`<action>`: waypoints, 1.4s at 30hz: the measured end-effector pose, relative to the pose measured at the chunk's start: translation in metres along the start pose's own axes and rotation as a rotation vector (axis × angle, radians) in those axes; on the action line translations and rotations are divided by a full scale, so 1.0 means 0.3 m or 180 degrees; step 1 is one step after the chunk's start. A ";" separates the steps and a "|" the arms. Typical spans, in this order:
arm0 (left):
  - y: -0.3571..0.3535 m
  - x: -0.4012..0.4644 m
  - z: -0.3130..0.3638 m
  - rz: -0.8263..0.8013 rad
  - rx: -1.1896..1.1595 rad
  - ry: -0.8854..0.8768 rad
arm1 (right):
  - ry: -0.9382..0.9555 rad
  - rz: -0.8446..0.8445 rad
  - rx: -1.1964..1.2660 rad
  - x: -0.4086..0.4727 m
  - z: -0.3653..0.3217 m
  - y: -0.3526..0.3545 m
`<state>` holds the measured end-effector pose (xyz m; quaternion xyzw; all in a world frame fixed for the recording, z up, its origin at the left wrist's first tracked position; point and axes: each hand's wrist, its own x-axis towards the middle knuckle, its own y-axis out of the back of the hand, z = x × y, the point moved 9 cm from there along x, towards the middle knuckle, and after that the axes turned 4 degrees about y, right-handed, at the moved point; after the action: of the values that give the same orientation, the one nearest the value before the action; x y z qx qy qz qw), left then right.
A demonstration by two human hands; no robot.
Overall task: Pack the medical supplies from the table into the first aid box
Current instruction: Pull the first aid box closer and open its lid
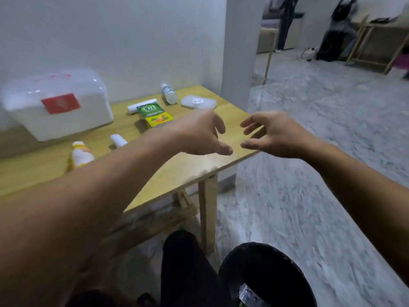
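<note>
The white first aid box (59,111) with a red label stands shut at the left back of the wooden table (190,165). Loose supplies lie right of it: a white roll (141,105), a green and yellow carton (154,115), a white bottle (169,93), a flat white packet (198,102), a small white container (118,140) and a yellow-labelled bottle (80,154). My left hand (200,134) hovers above the table's right part, fingers apart, holding nothing. My right hand (273,135) hangs over the table's right corner, also spread and holding nothing.
The table stands against a white wall (110,41), with a pillar (241,52) at its far right corner. A black bin (265,278) holding a plastic bottle sits on the marble floor by my dark-trousered leg (183,269). A person and wooden furniture are far off, top right.
</note>
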<state>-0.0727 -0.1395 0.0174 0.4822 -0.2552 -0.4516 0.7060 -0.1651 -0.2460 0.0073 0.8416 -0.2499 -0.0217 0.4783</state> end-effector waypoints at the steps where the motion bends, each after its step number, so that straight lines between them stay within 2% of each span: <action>1: 0.050 -0.002 -0.045 0.0131 0.0136 0.0091 | 0.0107 -0.0029 -0.0109 0.043 -0.056 0.002; 7: 0.273 -0.044 -0.331 0.0473 0.0829 0.0594 | 0.0630 -0.0151 -0.0313 0.277 -0.347 -0.082; 11: 0.415 -0.108 -0.527 0.0759 0.1036 0.0939 | 0.1014 -0.0181 -0.0392 0.407 -0.529 -0.186; 19: 0.628 -0.254 -0.941 0.1600 0.0791 0.1573 | 0.2011 0.0043 -0.0969 0.579 -0.840 -0.457; 23: 0.670 -0.279 -1.071 0.1854 0.0498 0.1651 | 0.2571 0.0399 -0.1201 0.620 -0.913 -0.562; 26: 0.675 -0.260 -1.137 0.1855 0.0322 0.1707 | 0.2783 0.0611 -0.1333 0.670 -0.933 -0.607; 32: 0.653 -0.197 -1.200 0.1814 0.0060 0.1764 | 0.3000 0.0615 -0.1549 0.730 -0.953 -0.687; 36: 0.637 -0.191 -1.229 0.1886 0.0092 0.1721 | 0.3286 0.0922 -0.1695 0.729 -0.968 -0.686; 42: 0.644 -0.231 -1.216 0.2035 0.0164 0.1647 | 0.3571 0.1112 -0.1896 0.699 -0.968 -0.687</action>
<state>0.2614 0.1106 0.0510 0.4938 -0.2174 -0.0669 0.8393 0.1807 -0.0220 0.0387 0.5039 -0.0790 0.4300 0.7449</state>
